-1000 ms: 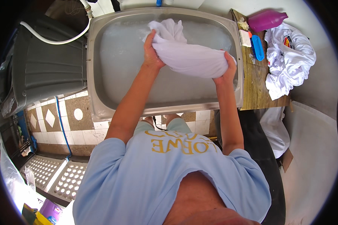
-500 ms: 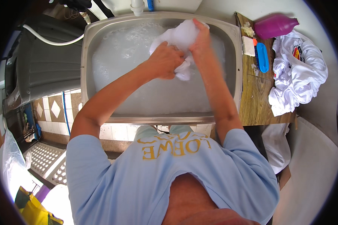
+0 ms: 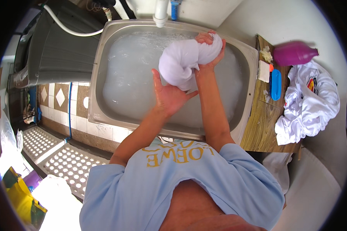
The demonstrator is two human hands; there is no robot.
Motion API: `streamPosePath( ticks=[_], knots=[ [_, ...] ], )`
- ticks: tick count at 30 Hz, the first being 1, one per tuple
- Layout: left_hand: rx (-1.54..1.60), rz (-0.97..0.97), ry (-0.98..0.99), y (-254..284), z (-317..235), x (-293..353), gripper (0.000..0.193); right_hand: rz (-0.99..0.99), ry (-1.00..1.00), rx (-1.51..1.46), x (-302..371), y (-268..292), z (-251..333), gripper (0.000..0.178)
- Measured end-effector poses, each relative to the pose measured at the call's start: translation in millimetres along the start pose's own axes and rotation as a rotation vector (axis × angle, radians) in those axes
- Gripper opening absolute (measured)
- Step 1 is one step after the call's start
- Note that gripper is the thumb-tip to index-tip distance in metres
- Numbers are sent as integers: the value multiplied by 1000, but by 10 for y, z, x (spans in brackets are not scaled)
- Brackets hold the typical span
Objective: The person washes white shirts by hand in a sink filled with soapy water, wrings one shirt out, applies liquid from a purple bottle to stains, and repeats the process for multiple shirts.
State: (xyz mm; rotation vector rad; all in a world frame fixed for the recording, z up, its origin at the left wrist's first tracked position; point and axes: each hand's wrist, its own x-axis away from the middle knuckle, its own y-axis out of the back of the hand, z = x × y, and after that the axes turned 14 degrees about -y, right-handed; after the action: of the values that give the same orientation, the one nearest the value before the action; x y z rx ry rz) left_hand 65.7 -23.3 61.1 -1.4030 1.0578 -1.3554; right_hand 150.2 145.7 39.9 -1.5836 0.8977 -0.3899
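A bunched, wet white cloth (image 3: 178,63) is up over the cloudy, sudsy water (image 3: 129,82) in a metal sink (image 3: 95,81). My right hand (image 3: 216,54) is wrapped round the cloth's far right end, its fingertips curling over the top. Just below the near left end of the bundle, my left hand (image 3: 169,98) is turned palm up with thumb and fingers spread; the cloth hides part of it, so I cannot tell whether the two touch.
Right of the sink, a wooden board (image 3: 260,127) bears a pale soap bar (image 3: 264,71), a blue brush (image 3: 276,85), a purple bottle (image 3: 295,53) and a heap of white clothes (image 3: 308,104). A white pipe (image 3: 160,13) comes down behind the sink; a dark bin-like container (image 3: 61,54) stands at left.
My left hand has let go of the cloth and opened, palm up. The cloth is now gathered into a thicker bundle in my right hand. The whole view has shifted and tilted.
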Motion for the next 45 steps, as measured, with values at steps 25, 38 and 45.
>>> streamPosePath(
  ticks=[25, 38, 45],
  knots=[
    [-259, 42, -339, 257, -568, -144, 46, 11, 64, 1496, 658, -568, -436, 23],
    [-74, 404, -189, -112, -502, -202, 30, 478, 46, 1827, 651, -801, -690, 21],
    [-5, 387, -238, 151, -638, -161, 30, 746, 59, 1908, 599, -810, -788, 22]
  ],
)
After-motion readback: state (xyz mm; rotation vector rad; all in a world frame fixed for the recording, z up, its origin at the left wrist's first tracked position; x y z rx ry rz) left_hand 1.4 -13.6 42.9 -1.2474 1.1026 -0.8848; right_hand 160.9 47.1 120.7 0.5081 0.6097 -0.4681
